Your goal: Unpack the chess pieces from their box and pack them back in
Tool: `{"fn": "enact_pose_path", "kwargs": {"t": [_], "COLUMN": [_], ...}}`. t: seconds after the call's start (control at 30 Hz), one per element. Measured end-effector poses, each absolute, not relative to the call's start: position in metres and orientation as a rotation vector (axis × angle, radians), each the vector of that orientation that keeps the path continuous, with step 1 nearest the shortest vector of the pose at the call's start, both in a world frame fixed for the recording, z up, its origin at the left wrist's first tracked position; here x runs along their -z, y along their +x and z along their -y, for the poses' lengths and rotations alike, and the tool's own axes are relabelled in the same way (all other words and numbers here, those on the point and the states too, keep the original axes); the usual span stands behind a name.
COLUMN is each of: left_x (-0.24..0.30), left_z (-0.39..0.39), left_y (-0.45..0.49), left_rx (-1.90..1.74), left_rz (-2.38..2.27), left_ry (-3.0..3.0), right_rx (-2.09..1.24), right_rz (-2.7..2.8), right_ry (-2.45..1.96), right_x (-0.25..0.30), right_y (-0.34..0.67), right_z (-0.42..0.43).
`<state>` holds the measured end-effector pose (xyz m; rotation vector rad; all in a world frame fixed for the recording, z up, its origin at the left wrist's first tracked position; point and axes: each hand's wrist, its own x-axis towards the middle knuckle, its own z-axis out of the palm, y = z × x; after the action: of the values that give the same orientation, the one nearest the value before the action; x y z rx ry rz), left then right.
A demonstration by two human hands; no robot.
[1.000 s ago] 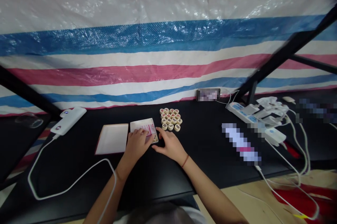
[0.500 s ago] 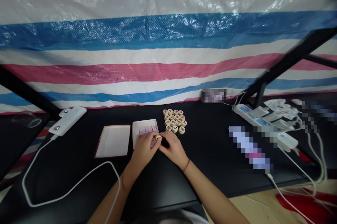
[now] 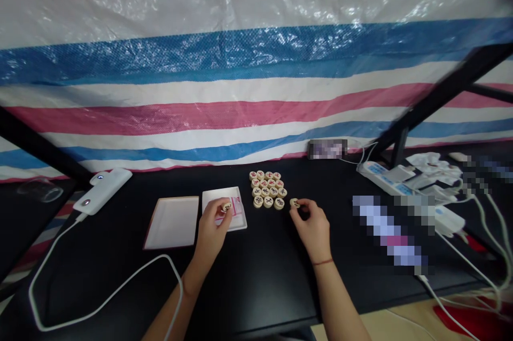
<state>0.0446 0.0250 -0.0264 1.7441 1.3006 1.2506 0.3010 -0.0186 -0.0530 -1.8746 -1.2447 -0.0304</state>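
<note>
Between the thumb and fingers of my left hand (image 3: 214, 221) is a round xiangqi piece (image 3: 226, 206), held over a shallow white box (image 3: 240, 219) with a pink-printed paper inside. My right hand (image 3: 315, 226) pinches another xiangqi piece (image 3: 294, 203), just right of the front row. Rows of cream xiangqi pieces (image 3: 265, 191) stand on the black table, some visibly stacked. Red characters mark the far rows and dark ones the near rows. Left of the white box lies a second open tray or lid (image 3: 172, 222) with a reddish edge.
A white power bank (image 3: 103, 191) with a cable lies at the left. On the right are a power strip (image 3: 385, 178) with plugs and a blurred-out device (image 3: 388, 234) on a cable. A phone-like object (image 3: 327, 149) leans near the striped sheet (image 3: 224, 116) at the back.
My hands were together over the white box. The right has moved to the right with a piece, beside the front row. My left hand has shifted slightly left, still holding a piece.
</note>
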Motion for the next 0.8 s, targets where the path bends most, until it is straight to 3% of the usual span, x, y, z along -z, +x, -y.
{"fn": "enact_pose_path", "kwargs": {"t": [0.3, 0.53, 0.67, 0.8], "left_x": [0.02, 0.024, 0.023, 0.022], "left_z": [-0.015, -0.003, -0.002, -0.005], "left_y": [0.053, 0.06, 0.06, 0.056], "left_rx": [-1.217, -1.075, -1.04, -1.052], "left_rz": [-1.233, -1.045, -0.994, -1.032], "left_ry": [2.007, 2.295, 2.369, 2.5], "right_rx": [0.014, -0.434, -0.427, -0.195], "right_rz": [1.401, 1.707, 1.693, 1.457], "right_ry": [-1.702, -1.218, -1.208, -1.426], "right_x": [0.036, 0.016, 0.018, 0.025], "right_y": [0.281, 0.227, 0.224, 0.253], "right_z": [0.02, 0.03, 0.03, 0.027]}}
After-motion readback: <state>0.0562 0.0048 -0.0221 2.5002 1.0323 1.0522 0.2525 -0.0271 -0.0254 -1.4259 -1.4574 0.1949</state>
